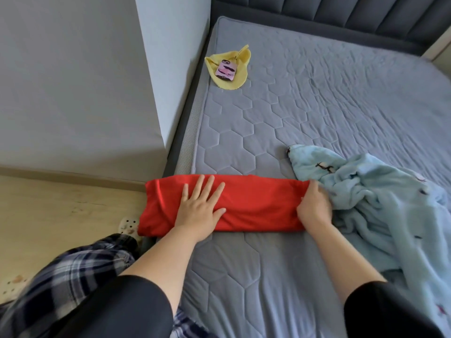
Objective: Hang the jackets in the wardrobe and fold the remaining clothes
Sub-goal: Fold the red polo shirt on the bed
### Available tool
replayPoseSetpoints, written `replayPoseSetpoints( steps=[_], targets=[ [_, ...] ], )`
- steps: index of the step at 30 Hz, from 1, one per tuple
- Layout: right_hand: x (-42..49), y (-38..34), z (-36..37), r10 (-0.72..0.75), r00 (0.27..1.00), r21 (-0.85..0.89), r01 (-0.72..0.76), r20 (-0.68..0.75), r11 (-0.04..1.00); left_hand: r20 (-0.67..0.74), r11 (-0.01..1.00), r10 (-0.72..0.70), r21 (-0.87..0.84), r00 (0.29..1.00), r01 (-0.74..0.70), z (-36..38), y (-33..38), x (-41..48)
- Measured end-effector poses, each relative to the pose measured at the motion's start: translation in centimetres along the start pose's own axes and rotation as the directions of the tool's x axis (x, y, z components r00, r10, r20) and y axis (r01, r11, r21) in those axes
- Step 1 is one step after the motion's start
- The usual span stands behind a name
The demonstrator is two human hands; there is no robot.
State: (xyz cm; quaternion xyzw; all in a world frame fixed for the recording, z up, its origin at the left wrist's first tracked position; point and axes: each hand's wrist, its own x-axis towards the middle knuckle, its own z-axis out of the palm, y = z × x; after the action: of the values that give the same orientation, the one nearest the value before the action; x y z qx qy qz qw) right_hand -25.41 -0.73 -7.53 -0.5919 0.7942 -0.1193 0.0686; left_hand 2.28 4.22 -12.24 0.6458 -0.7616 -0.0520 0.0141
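Your left hand (199, 207) lies flat on the red garment (256, 203), fingers straight and spread, palm pressing down on its left half. Your right hand (314, 206) is at the garment's right end, with the fingers curled over that edge and holding it. The red garment is folded into a long band that lies across the near part of the mattress (317, 106), its left end hanging just over the side of the bed above the wooden floor (61, 211). Just to the right, touching the red band where your right hand holds it, a light blue fleece (366, 191) lies crumpled and unfolded, spreading toward the near right edge of the bed. Far off at the top left corner of the mattress a yellow cloth (240, 59) lies with a phone (225, 70) resting on it, well apart from both garments. Beyond the mattress stands a dark padded headboard (353, 18). Down at your left you can see your plaid trousers (73, 272) and a pale slipper (127, 225) on the floor beside the bed
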Motion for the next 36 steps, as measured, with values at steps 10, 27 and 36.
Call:
replayPoseSetpoints(
  steps=[10,27,36],
  targets=[
    [-4.3,-6.3,3.7,-0.106,0.957,-0.162,0.153,0.270,0.975,0.010,0.757,-0.534,-0.439,0.845,0.484,-0.6,-3.0,0.3],
    [-7.0,-15.7,8.3,-0.192,0.949,0.852,-0.123,0.251,0.508,0.639,-0.101,-0.444,-0.732,0.628,0.674,-5.0,-9.9,-0.1],
    [-8.6,-19.5,6.4,-0.049,0.988,0.937,-0.123,0.147,0.327,0.216,0.200,-0.750,-0.827,0.625,0.526,-10.4,-12.6,-0.2]
  ],
)
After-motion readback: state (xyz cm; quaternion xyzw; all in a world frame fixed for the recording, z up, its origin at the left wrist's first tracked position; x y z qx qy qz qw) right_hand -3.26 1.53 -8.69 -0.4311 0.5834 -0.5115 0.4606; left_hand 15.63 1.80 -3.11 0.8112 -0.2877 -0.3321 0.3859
